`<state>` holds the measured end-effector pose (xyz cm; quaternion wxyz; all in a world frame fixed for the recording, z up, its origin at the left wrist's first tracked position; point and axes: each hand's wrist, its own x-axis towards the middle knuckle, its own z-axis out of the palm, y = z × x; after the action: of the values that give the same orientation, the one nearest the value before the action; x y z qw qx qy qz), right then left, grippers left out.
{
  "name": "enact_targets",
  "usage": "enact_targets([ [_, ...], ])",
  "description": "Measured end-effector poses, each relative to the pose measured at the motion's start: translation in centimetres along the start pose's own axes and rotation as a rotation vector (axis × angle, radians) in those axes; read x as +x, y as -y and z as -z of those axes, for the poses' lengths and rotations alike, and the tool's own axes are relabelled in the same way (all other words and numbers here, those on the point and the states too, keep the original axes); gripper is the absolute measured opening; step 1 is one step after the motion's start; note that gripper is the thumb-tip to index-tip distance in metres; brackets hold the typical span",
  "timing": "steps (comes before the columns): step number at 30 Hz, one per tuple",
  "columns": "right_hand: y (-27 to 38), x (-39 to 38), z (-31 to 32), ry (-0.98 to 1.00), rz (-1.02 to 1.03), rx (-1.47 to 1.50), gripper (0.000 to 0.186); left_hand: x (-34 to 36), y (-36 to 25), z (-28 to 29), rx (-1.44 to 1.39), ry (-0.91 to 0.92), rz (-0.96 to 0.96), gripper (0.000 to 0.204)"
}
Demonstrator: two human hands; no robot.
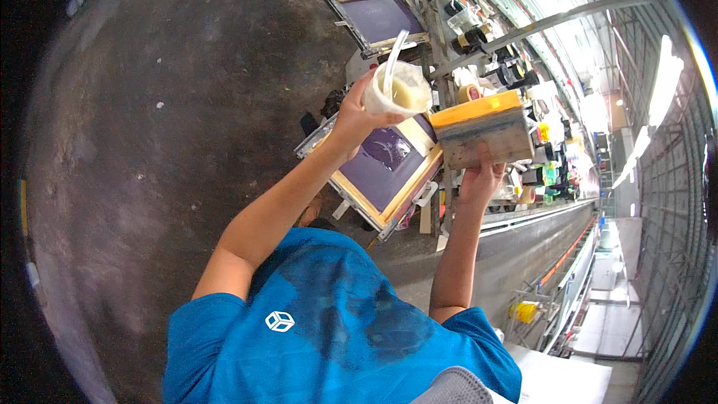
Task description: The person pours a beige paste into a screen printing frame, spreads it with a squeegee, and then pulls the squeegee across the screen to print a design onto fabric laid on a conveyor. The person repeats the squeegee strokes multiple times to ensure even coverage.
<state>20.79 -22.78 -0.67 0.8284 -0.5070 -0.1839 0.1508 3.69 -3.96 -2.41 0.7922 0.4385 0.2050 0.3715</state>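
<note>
Head view: left grip (357, 114) curls around a translucent cup (376, 99) with cream liquid (408, 96) and a white stick (392, 61); right grip (483, 179) pinches a yellow-edged wooden block (482, 132) just beside the cup, near a framed purple panel (380, 170).

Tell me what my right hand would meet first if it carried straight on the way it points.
Beyond the yellow-edged wooden block that it holds, your right hand would probably meet a dark container first, though one view leaves the depth unclear.
</note>
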Motion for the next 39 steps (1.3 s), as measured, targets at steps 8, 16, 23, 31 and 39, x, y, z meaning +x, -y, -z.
enact_targets([
  [8,1.6,-0.7,-1.8,0.057,-0.088,0.194,0.046,-0.6,2.1,-0.5,0.108,0.011,-0.006,0.097],
  [16,1.1,-0.6,0.6,0.089,-0.087,0.075,0.041,-0.7,1.7,0.2,0.275,-0.007,-0.129,0.094],
  [23,1.3,0.2,0.5,0.191,-0.189,-0.055,0.038,1.0,0.1,-0.9,0.488,0.081,-0.296,0.091],
  [31,0.4,0.7,0.7,0.26,-0.229,-0.193,0.038,5.3,-3.8,-4.0,0.643,0.067,-0.573,0.09],
  [39,0.5,4.6,0.4,0.173,-0.254,-0.084,0.031,6.6,-3.1,-4.0,0.429,0.034,-0.34,0.094],
])
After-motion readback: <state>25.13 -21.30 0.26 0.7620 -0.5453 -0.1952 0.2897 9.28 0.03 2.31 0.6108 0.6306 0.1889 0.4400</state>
